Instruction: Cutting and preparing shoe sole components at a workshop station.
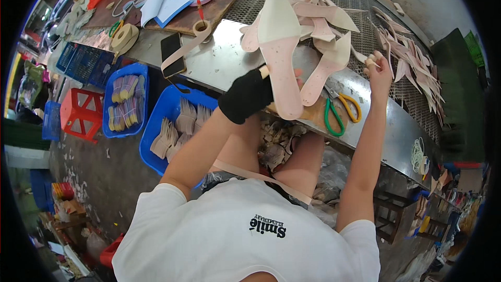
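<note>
Between the two hands, a little nearer to the left one, stands the pointed insole, a pale pink, shoe-shaped piece with small holes on its lower half. Its long axis runs almost straight away from the person: the rounded heel end is close to the body and the sharp toe points far out over the surface. The left hand, in a black fingerless glove, is closed on the heel part of this insole from the left side and holds it up above the edge of the surface. The right hand is well apart from it, to the right and a little farther out. Its fingers are pinched together on a thin strip or thread that I cannot see clearly, so I cannot tell exactly what it grips; it is near the spread pile of pink cut pieces on the metal mesh. A second insole, of the same colour, lies just beside the held one on its right, also with the toe away from the person. Green and yellow scissors lie on a brown board near the edge, between the two forearms. On the left, below the surface, two blue trays hold bundles of small pieces, and a beige tape strip hangs from its roll over a dark phone.
</note>
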### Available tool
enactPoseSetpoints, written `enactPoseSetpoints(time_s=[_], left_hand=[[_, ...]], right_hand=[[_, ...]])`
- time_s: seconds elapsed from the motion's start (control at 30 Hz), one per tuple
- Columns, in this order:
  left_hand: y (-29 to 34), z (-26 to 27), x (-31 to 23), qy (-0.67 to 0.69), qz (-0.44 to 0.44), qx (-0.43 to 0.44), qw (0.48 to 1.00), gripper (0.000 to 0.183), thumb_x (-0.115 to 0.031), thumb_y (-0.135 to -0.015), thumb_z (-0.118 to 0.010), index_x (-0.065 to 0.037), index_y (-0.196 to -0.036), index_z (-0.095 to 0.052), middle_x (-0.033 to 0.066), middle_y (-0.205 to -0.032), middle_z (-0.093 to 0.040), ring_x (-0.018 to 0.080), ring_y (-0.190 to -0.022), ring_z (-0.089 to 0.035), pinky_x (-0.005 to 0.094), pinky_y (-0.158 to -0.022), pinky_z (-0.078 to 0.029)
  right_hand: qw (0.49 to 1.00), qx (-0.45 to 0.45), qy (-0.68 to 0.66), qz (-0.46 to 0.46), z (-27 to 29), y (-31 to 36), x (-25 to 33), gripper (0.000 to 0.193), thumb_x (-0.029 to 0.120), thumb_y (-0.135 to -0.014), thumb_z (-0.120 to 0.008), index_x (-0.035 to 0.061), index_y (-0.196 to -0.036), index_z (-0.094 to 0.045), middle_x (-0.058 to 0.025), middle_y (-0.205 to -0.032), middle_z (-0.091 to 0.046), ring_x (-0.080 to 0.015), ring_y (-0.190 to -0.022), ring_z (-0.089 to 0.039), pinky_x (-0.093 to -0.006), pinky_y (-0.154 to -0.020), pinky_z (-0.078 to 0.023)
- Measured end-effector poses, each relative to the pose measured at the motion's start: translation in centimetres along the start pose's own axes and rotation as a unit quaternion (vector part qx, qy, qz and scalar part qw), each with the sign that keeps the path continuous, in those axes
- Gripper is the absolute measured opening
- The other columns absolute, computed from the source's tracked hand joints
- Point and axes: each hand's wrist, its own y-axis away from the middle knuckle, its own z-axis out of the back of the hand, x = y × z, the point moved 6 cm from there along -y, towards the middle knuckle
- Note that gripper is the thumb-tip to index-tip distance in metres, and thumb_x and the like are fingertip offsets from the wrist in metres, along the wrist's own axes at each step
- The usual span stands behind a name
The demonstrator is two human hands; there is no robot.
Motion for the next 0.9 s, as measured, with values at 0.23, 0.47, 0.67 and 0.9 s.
enactPoseSetpoints(time_s=[0.23,0.47,0.67,0.9], left_hand=[[2.2,-1.3,-0.4,-0.705,-0.155,-0.067,0.688,0.039,-0.016,-0.094,-0.052,-0.003,-0.129,-0.045,0.0132,-0.122,-0.057,0.0248,-0.11,-0.057,0.0392,-0.095,-0.047],[-1.9,11.1,-1.4,-0.595,-0.178,-0.286,0.73,0.04,-0.024,-0.077,-0.067,-0.004,-0.11,-0.057,0.0163,-0.095,-0.062,0.0295,-0.089,-0.061,0.0395,-0.075,-0.049],[2.9,4.4,-4.9,-0.751,-0.223,-0.128,0.609,0.035,-0.027,-0.072,-0.07,-0.005,-0.098,-0.062,0.0148,-0.086,-0.063,0.0337,-0.081,-0.062,0.0414,-0.072,-0.05],[20.3,14.4,6.5,-0.825,0.054,0.051,0.56,0.03,-0.022,-0.068,-0.07,-0.007,-0.093,-0.061,0.0113,-0.093,-0.06,0.0297,-0.091,-0.059,0.0408,-0.075,-0.048]], right_hand=[[0.981,0.188,0.035,0.016,-6.6,16.5,6.9,0.025,0.023,-0.083,-0.067,0.0009,-0.095,-0.066,-0.0022,-0.073,-0.062,-0.0104,-0.065,-0.058,-0.0252,-0.057,-0.045],[0.952,0.079,0.273,0.118,-7.8,19.2,5.7,0.024,0.02,-0.079,-0.067,0.0025,-0.093,-0.058,-0.0146,-0.084,-0.059,-0.0323,-0.075,-0.059,-0.0411,-0.067,-0.046],[0.987,0.095,0.098,0.088,-3.5,22.4,7.2,0.009,0.008,-0.085,-0.063,0.0035,-0.092,-0.063,-0.0042,-0.079,-0.059,-0.0096,-0.068,-0.054,-0.0242,-0.06,-0.044],[0.855,0.486,0.168,-0.063,-2.8,38.3,-2.6,0.022,0.012,-0.075,-0.066,-0.0005,-0.093,-0.066,-0.0143,-0.091,-0.063,-0.0268,-0.074,-0.061,-0.0356,-0.065,-0.047]])
